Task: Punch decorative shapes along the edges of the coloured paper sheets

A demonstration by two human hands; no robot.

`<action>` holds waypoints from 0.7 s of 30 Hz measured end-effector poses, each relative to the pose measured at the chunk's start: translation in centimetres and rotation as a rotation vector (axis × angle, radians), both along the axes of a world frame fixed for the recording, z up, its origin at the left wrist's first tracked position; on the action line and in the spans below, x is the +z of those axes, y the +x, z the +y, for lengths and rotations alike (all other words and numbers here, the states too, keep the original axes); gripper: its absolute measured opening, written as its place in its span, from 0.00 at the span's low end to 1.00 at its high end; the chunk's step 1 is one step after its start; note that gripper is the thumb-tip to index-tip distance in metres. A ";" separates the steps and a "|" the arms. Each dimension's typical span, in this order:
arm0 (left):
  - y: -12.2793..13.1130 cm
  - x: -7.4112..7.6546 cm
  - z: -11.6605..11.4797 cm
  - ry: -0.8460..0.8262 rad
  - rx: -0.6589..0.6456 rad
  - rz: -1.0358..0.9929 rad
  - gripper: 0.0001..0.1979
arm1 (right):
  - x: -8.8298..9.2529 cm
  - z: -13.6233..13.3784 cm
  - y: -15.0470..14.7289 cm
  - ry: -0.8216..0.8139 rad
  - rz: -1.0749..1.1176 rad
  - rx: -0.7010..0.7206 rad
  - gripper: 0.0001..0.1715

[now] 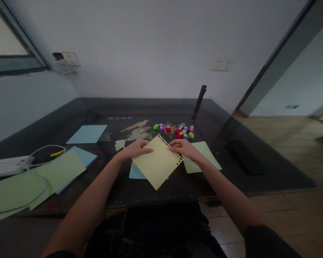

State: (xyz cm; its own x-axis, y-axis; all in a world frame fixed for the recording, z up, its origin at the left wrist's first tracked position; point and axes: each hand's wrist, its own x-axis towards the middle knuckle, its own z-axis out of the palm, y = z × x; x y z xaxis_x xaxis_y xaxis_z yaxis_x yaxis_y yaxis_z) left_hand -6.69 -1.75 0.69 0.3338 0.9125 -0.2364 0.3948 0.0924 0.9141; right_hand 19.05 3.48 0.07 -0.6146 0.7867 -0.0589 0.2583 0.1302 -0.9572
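Between my two hands a pale yellow sheet of paper (156, 163) is held turned cornerwise, a row of punched holes along its upper right edge. My left hand (138, 148) pinches its left side, thumb on top. My right hand (184, 147) grips the holed edge at the right. Below the sheet, partly covered, lies blue paper (136, 172). More pale green sheets (204, 154) rest beside my right forearm. Just beyond the sheet sit several small red, green and purple balls with eyes (185, 132).
Small pale pieces (120, 144) lie left of my hands. Blue paper (87, 134), green sheets (61, 170) and a white power strip (8, 166) with cables occupy the left side. A black upright stick (199, 102) stands at the back; a dark flat object (244, 157) lies right.
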 end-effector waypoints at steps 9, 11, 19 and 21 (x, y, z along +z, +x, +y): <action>1.5 -0.4 -0.3 0.026 -0.072 0.021 0.19 | -0.8 -0.5 -0.1 -0.091 0.006 -0.024 0.14; 1.2 -0.5 -0.1 0.038 -0.049 0.004 0.21 | -1.0 -0.5 0.0 -0.114 0.023 -0.054 0.14; 0.4 -1.0 1.1 0.325 0.238 -0.120 0.17 | 0.8 0.5 3.0 -0.132 0.145 -0.238 0.14; 0.4 -1.3 1.3 0.410 0.287 -0.109 0.16 | 1.5 0.9 5.3 -0.136 0.173 -0.333 0.16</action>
